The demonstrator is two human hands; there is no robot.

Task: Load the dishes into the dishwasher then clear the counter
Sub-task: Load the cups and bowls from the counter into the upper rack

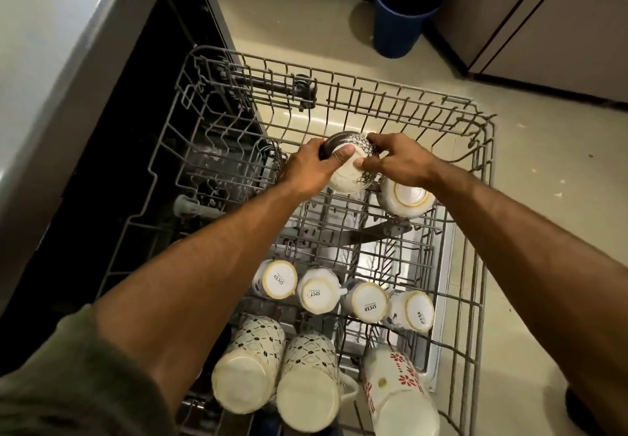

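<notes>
Olive sleeve (68, 384) on the left arm is closest; both bare forearms reach out over the pulled-out dishwasher rack (482, 197).

Left hand (309, 170) and right hand (397, 163) meet on one patterned bowl (350, 177) and both grip it. Thumbs press on its pale base and fingers curl round its sides. Bowl is tipped, base toward the person, dark inside showing on the far left edge. It sits low over the far half of the rack; can't tell if it touches the wires.

Just below the right hand, touching or nearly touching the held bowl, a second white bowl (407, 196) lies upside down in the rack.

Back from the hands toward the person, a row of four small white cups, bases up: cup one (275, 279), cup two (317, 294), cup three (368, 301), cup four (413, 310), packed side by side.

Nearer still, three tall mugs bottoms up: two black-dotted ones (244, 374) (307, 388) under the left forearm, and a red-flowered one (397, 391) toward the right arm.

Left of the left hand, the dark dishwasher opening (136, 129). Beyond both hands, well apart on the tiled floor (543, 163), stands a blue bucket (404, 7).
</notes>
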